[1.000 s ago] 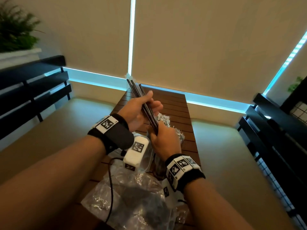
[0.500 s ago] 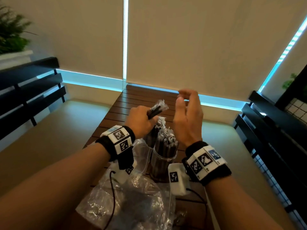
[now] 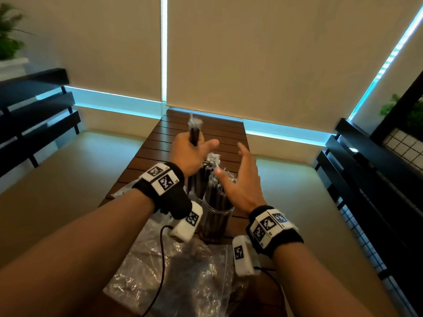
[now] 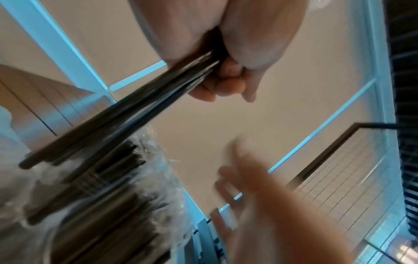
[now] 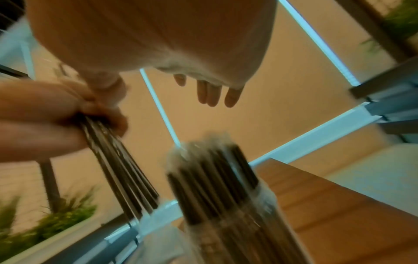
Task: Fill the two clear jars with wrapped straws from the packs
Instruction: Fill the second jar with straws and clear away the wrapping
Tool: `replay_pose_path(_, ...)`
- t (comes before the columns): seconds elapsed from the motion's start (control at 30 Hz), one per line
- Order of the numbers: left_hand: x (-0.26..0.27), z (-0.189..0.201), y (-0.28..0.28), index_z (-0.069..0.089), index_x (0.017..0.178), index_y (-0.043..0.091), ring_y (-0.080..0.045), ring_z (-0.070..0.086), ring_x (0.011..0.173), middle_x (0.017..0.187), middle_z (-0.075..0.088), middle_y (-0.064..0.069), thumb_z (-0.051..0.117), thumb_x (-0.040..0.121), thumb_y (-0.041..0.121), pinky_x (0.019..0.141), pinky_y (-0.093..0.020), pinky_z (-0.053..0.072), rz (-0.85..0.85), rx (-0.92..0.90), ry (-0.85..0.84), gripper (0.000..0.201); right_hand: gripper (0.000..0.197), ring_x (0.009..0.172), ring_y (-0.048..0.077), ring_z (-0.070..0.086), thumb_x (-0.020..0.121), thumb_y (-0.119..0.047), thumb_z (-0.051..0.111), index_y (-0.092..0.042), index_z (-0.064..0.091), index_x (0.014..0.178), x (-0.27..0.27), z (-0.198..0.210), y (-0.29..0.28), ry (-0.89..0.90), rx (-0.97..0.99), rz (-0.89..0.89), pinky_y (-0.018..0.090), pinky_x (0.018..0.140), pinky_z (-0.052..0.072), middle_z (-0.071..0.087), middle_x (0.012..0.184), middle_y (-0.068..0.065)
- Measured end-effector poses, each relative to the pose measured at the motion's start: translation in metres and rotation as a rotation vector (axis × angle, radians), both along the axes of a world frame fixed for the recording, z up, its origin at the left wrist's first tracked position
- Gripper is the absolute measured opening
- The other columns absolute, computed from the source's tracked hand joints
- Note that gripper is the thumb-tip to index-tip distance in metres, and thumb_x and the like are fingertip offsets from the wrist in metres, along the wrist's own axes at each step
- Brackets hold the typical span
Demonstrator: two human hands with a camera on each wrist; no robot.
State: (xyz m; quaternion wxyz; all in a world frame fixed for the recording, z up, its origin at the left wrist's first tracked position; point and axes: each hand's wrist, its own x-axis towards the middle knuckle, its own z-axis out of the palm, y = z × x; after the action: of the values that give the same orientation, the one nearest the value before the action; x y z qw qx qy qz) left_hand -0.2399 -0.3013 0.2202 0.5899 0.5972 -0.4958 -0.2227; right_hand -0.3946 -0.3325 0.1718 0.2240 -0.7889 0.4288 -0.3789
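Since half a second ago the left hand point(image 3: 191, 154) has swung its bundle of straws point(image 3: 195, 131) from a slant to nearly upright, and the right hand point(image 3: 242, 186) has dropped lower and spread wider. Its grip is a closed fist round the middle of the dark wrapped straws; the crinkled wrapper ends stick up above the knuckles, and the left wrist view shows the lower ends fanning out below the fist point(image 4: 108, 121). The right hand holds nothing, its fingers point(image 5: 207, 94) straight and apart, palm turned toward the left hand.

Just below and between the two hands stand two clear jars on the counter point(image 3: 215, 131). The near jar point(image 3: 217, 216) sits under the right hand's thumb and is packed with straws standing on end; the far jar point(image 3: 196, 181), partly hidden behind the left wrist, also holds straws. The right wrist view shows a packed jar point(image 5: 226, 187) beside the held bundle, the two apart. Nearer the body than the left grip, a crumpled clear plastic pack point(image 3: 164, 271) lies on the counter.
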Motion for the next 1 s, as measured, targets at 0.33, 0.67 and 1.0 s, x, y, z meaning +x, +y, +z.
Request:
replay_pose_path(0.33, -0.018, -0.004, -0.021, 0.038, 0.058, 0.020, -0.013, 0.049, 0.055, 0.056, 0.043, -0.003, 0.072, 0.086, 0.020, 0.068, -0.031, 0.048, -0.072, -0.081, 0.381, 0.044, 0.120, 0.128, 0.011, 0.046, 0.048, -0.067, 0.082, -0.034, 0.020, 0.146, -0.002, -0.063, -0.012, -0.028, 0.334, 0.013, 0.035, 0.106, 0.042, 0.042, 0.145, -0.007)
replay_pose_path(0.67, -0.024, -0.050, -0.037, 0.040, 0.057, 0.019, -0.012, 0.058, 0.056, 0.055, 0.047, -0.002, 0.074, 0.084, 0.024, 0.069, -0.032, 0.051, -0.131, 0.011, 0.256, 0.044, 0.088, 0.104, 0.013, 0.062, 0.057, -0.050, 0.082, -0.042, 0.031, 0.129, 0.009, -0.072, -0.018, 0.016, 0.263, -0.094, 0.040, 0.084, 0.056, 0.056, 0.121, -0.012)
replay_pose_path(1.0, -0.028, -0.073, -0.034, 0.055, 0.062, 0.021, -0.003, 0.057, 0.057, 0.055, 0.056, 0.015, 0.079, 0.078, 0.034, 0.066, -0.031, 0.050, -0.145, 0.124, -0.050, 0.031, 0.070, 0.093, 0.023, 0.064, 0.067, -0.046, 0.077, -0.040, 0.029, 0.117, 0.015, -0.088, -0.014, 0.018, 0.281, -0.156, 0.048, 0.075, 0.057, 0.060, 0.109, -0.005)
